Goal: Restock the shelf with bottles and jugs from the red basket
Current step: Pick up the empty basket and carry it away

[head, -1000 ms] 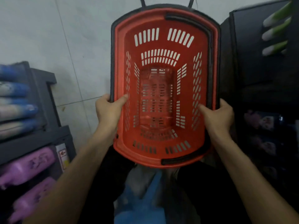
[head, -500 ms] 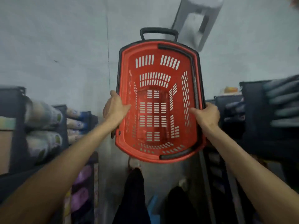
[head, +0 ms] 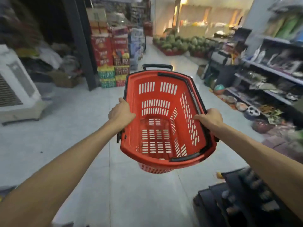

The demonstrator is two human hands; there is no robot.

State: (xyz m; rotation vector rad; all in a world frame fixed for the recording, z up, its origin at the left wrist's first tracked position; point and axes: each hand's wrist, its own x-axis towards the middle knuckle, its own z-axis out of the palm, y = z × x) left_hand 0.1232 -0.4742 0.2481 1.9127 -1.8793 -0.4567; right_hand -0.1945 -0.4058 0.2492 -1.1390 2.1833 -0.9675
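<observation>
We gripped the red basket point(head: 164, 94), left hand point(head: 120, 113) and right hand point(head: 210, 118) curled over its rims; empty between our fingers, restock likely done.

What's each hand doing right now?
Left hand: grips the left rim of the red basket.
Right hand: grips its right rim.

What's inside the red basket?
Nothing visible: the red basket shows only slotted walls and floor. The left hand and right hand grip its side rims. Its near inner wall is hidden behind the rim.
</observation>
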